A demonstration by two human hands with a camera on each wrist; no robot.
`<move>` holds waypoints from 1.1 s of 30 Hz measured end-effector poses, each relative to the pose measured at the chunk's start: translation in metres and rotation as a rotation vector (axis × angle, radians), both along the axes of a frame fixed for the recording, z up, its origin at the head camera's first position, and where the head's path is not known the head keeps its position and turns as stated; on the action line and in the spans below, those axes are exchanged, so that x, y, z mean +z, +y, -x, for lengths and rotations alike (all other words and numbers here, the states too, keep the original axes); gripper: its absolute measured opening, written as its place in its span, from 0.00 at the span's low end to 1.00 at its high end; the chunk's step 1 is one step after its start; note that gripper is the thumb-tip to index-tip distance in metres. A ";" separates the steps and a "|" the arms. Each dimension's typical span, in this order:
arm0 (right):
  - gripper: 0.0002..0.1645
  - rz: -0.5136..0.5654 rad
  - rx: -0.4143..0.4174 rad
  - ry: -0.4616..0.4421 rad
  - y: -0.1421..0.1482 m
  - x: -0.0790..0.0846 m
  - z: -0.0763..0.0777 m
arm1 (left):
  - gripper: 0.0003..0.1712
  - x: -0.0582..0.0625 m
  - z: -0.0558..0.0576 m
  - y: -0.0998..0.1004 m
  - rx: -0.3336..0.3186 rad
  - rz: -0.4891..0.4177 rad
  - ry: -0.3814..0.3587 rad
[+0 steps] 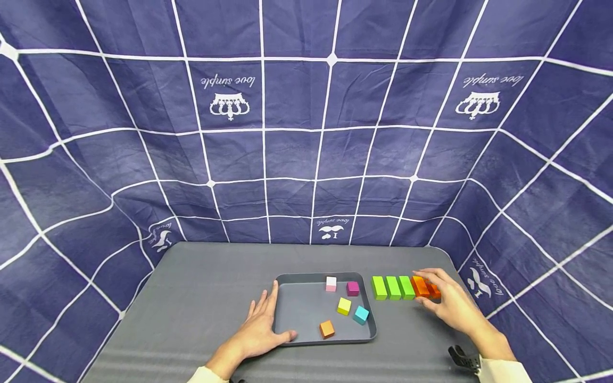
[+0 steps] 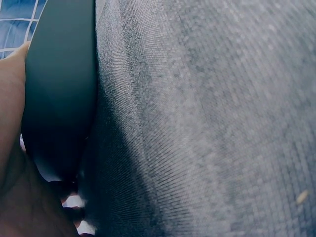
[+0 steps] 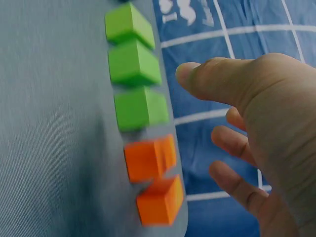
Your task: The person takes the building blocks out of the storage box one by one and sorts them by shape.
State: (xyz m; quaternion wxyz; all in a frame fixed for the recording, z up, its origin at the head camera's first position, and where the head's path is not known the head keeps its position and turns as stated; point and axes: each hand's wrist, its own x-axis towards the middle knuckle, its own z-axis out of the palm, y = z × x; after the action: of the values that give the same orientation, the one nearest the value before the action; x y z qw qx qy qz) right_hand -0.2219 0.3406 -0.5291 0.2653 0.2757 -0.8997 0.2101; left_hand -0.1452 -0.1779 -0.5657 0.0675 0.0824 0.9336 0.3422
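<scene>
My left hand (image 1: pixel 261 330) lies against the left side of a grey tray (image 1: pixel 301 308), fingers extended along its edge and thumb at the near left corner. The left wrist view shows the tray's dark outer wall (image 2: pixel 61 84) beside the palm. Over at the right end of a block row, my right hand (image 1: pixel 452 303) arches with fingers and thumb spread. That row has three green blocks (image 1: pixel 394 288) and two orange blocks (image 1: pixel 421 287). Seen from the right wrist, the fingers hold nothing and the orange blocks (image 3: pixel 150 158) stand apart from them.
Inside the tray sit small cubes: pale pink (image 1: pixel 331 284), magenta (image 1: pixel 353 289), yellow (image 1: pixel 344 306), blue (image 1: pixel 361 315) and orange (image 1: pixel 327 329). A grey cloth (image 1: pixel 206 287) covers the table. Blue curtains (image 1: pixel 287 154) with white lines enclose the back and sides.
</scene>
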 end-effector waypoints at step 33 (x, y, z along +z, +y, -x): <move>0.38 -0.221 0.276 -0.243 -0.144 0.000 -0.015 | 0.86 -0.002 0.004 -0.001 -0.011 0.016 -0.011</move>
State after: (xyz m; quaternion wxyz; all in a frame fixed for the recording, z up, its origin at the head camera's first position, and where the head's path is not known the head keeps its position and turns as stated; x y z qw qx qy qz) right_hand -0.2073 0.1968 -0.5294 0.0919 0.3964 -0.8963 0.1762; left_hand -0.1495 -0.1790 -0.5678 0.0753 0.0851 0.9354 0.3347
